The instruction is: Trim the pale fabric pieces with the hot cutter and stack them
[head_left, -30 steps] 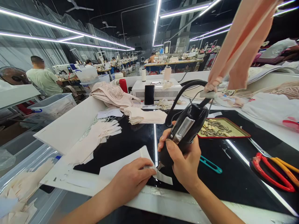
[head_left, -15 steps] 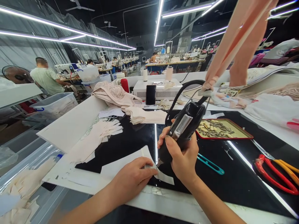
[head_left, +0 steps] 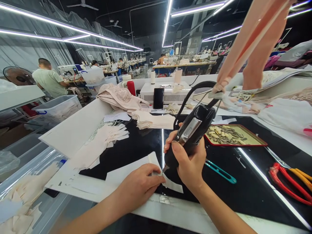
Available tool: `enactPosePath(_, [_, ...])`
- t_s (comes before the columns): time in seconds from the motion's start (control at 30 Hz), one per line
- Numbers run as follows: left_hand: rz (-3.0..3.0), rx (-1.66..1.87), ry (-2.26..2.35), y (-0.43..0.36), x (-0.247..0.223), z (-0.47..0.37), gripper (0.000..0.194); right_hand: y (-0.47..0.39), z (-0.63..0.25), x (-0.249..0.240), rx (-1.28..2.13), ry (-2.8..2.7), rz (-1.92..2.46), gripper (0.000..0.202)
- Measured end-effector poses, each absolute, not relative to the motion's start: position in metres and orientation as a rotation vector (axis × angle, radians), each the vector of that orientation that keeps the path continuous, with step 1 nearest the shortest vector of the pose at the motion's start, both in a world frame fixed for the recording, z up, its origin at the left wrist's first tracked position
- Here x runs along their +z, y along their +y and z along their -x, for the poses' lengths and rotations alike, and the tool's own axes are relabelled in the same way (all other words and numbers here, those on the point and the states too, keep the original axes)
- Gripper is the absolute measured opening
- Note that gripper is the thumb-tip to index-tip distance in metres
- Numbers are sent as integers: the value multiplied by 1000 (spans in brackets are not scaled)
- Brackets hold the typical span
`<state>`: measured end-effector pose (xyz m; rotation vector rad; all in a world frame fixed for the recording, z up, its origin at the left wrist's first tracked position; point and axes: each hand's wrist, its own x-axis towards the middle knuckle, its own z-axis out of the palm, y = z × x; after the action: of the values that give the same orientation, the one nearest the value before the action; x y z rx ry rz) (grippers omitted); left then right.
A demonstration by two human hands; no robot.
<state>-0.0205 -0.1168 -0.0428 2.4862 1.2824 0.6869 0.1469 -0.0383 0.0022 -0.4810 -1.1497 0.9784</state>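
My right hand (head_left: 191, 162) wraps round a black corded handheld electric cutter (head_left: 192, 130) with a silver plate on its side. The cutter tilts, its lower tip down by the left fingertips. My left hand (head_left: 140, 185) presses its closed fingers and thumb onto a white sheet (head_left: 124, 168), paper or cloth, at the front of the black tabletop. A narrow white strip (head_left: 174, 185) lies just right of the cutter's tip. Pink elastic bands (head_left: 240, 48) hang from above and tie to a cord at the cutter's top. My left fingers partly hide the sheet's edge.
Right of the cutter lie a teal thread snipper (head_left: 221, 171), a tray of seeds and peanuts (head_left: 243, 133) and red-handled scissors (head_left: 285, 180). Stacks of pale cut pieces (head_left: 104, 139) lie to the left. A phone (head_left: 158, 98) leans at the back. Another person (head_left: 48, 78) works far left.
The view has shifted slightly, so the tray and scissors appear a little further right. Both hands and the cutter hold almost the same places over the white sheet.
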Motion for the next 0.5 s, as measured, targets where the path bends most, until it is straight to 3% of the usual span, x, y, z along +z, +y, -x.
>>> enactPosePath(0.13, [-2492,698,1274,-117,-43,20,32,-38,-146,3,991,-1157,493,21])
enactPosePath(0.5, [-2484,739,1257,-115,-44,19,30,-33,-142,1,1002,-1126,445,24])
